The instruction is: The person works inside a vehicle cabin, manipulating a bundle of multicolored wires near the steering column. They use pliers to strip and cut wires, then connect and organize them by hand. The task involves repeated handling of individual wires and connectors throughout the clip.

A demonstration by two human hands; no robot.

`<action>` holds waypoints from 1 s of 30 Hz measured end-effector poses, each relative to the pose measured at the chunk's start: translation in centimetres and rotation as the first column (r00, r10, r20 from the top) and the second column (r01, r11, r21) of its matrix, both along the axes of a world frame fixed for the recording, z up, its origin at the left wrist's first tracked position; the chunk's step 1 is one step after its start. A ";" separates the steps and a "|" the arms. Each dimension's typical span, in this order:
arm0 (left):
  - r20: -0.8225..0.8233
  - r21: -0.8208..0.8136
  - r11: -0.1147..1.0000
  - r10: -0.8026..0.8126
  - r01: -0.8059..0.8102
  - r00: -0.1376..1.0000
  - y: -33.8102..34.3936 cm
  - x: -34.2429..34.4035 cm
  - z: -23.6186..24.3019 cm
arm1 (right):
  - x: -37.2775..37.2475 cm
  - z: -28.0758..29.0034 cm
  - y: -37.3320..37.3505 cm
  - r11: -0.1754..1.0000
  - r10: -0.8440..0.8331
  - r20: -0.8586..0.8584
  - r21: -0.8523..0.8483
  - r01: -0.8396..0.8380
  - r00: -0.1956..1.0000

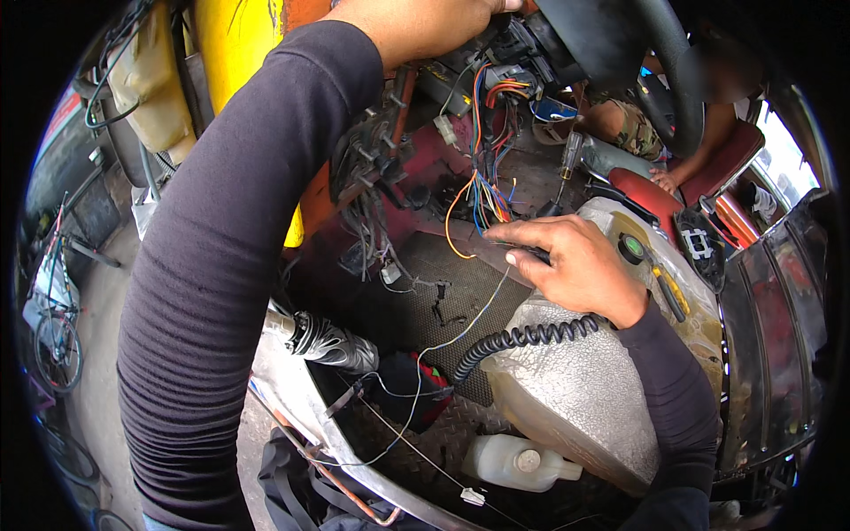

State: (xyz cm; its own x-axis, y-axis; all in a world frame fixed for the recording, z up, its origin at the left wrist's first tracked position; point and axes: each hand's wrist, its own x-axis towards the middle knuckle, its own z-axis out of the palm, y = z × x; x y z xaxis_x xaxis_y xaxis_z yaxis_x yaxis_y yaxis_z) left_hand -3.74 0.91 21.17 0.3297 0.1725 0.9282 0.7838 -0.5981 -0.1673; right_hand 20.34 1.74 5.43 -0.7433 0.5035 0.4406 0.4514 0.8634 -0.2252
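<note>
My left hand [434, 19] reaches up to the top edge, beside the steering column; its fingertips are mostly cut off, so their grip is hidden. My right hand [580, 265] is closed, palm down, above the metallic insulated engine cover [567, 380]. Thumb and fingers are round a small dark object [537, 255], mostly hidden by the hand. A thin pale wire [469, 329] runs from near the thumb toward the lower left. Close to the fingertips, loose coloured wires [482, 190] hang in a bundle from connectors [509, 80] under the steering wheel [677, 80].
A black coiled cord [522, 341] stretches below my right wrist. Yellow-handled pliers [670, 292] and a green-topped round item [631, 248] lie on the cover. A gear lever [567, 168] stands behind. A plastic jug [522, 462] lies low down. Another person's hand [664, 180] rests at a red seat [642, 190].
</note>
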 end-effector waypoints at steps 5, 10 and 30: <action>0.055 0.050 0.999 0.016 -0.018 0.998 0.7 0.4 0.0 | 0.2 0.1 0.2 1.000 0.012 0.009 0.005 -0.012 1.000; 0.057 0.078 0.997 -0.011 0.007 0.998 1.8 0.8 -1.0 | 0.6 -0.1 0.0 0.997 -0.056 0.004 -0.058 0.056 0.998; -0.009 0.085 0.996 -0.003 0.003 1.000 1.0 1.5 0.8 | 0.2 -0.5 0.2 0.999 -0.026 -0.003 -0.033 0.026 1.000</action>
State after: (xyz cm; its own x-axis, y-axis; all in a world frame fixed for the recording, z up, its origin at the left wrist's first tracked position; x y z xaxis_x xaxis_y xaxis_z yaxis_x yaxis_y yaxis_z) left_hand -2.27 1.87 22.01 0.3382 0.0923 0.9365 0.7804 -0.5837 -0.2243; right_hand 20.55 1.98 4.93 -0.7284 0.5369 0.4257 0.4727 0.8435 -0.2550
